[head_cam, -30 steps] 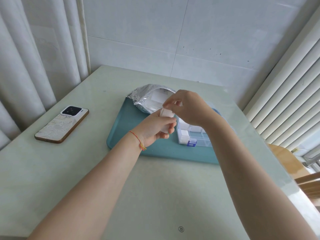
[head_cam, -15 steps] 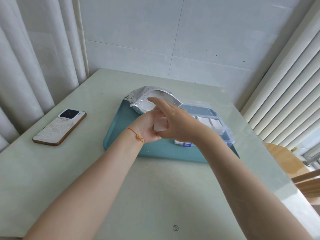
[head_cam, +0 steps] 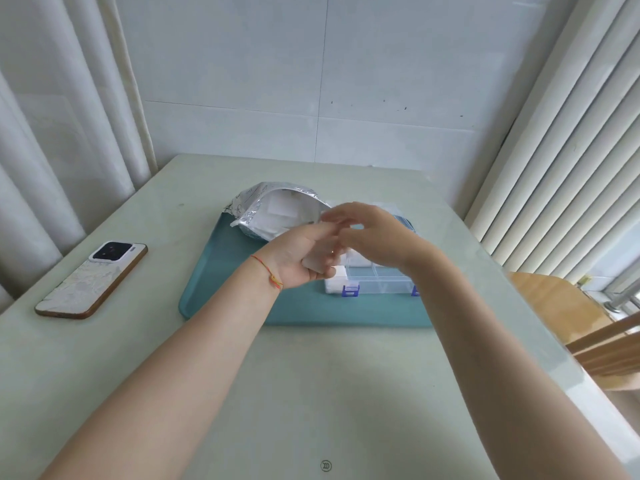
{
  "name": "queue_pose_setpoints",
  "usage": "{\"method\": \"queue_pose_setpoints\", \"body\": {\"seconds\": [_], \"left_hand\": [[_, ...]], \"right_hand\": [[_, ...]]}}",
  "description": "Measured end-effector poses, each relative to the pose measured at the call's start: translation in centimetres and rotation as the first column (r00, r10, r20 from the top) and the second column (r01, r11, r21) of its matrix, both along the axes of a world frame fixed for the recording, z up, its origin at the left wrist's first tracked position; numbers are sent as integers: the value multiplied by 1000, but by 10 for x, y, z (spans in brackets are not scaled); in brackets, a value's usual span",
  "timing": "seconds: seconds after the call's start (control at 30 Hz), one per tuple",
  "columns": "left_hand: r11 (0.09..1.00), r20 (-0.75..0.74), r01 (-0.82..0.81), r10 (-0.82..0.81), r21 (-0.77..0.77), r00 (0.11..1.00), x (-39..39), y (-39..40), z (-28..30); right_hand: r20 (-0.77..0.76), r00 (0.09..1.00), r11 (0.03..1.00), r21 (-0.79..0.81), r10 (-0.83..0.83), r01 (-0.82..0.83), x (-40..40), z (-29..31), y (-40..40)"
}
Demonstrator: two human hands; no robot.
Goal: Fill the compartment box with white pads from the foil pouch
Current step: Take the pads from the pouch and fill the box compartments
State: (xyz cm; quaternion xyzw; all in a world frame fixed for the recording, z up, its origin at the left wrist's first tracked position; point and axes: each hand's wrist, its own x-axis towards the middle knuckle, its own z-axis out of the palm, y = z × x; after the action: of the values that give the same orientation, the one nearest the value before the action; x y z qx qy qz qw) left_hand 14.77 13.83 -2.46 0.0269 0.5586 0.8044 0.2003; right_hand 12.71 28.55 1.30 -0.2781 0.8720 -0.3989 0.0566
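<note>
We note the left hand (head_cam: 298, 252) fingers holding white pads (head_cam: 320, 259), right hand (head_cam: 374, 237) fingers blurred, state unclear; we should seat pads flat in the compartment box (head_cam: 381, 282) at 3 o'clock.

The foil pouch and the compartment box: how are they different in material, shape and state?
The foil pouch is shiny, crinkled silver and soft, lying with its mouth gaping open; the compartment box is clear, rigid plastic with straight dividers and blue latches. The pouch sits at the far left of the teal tray, the box further right, partly behind the hands. Both rest on the tray and show white pads inside.
</note>
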Motion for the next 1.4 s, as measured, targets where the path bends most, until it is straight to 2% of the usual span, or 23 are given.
{"method": "queue_pose_setpoints", "body": {"seconds": [0.13,0.2,0.33,0.43,0.53,0.63,0.7,0.8,0.93,1.0,1.07,1.13,1.2,1.3,1.4], "left_hand": [[997,-8,-56,56,-55,998,-6,5,-2],[995,14,-98,99,-28,995,-10,8,-3],[991,25,-131,131,9,991,-14,15,-2],[995,-1,-104,104,1,995,-15,18,1],[997,-11,-76,76,-23,997,-17,15,-1],[995,-79,-52,45,-89,996,-15,12,-3],[990,-128,-22,3,-141,992,-15,9,-4],[972,-188,26,-71,-232,980,-15,11,-6],[957,-222,34,-101,-288,970,-13,12,-6],[939,-209,-20,-56,-344,976,-11,9,-4],[910,-172,-166,107,-381,979,-13,3,-2],[854,-142,-321,288,-409,947,-16,-5,-5],[777,-167,-398,364,-487,916,-18,-11,-12],[708,-199,-367,312,-603,929,-17,-12,-22],[687,-196,-318,252,-653,948,-15,-7,-27]], "right_hand": [[9,998,998,-11,58,-58,-4,-10,11],[6,995,995,-8,99,-99,-2,-15,11],[-273,958,990,127,88,-54,0,-26,4],[-363,931,992,127,41,6,-5,-29,2],[-270,960,992,123,73,-41,-7,-25,10],[-8,999,997,-51,51,-52,-7,-13,22],[119,993,986,-162,-10,29,-9,-9,26],[163,981,986,-110,-105,124,-13,-13,26],[228,967,984,-113,-112,141,-18,-19,25],[235,959,966,-162,-161,202,-22,-19,25],[246,944,945,-189,-218,267,-26,-21,25],[266,931,946,-139,-250,294,-30,-26,26],[286,916,949,-61,-280,308,-33,-32,27],[245,925,957,89,-289,276,-35,-38,23],[171,947,950,207,-271,234,-37,-40,14]]}}
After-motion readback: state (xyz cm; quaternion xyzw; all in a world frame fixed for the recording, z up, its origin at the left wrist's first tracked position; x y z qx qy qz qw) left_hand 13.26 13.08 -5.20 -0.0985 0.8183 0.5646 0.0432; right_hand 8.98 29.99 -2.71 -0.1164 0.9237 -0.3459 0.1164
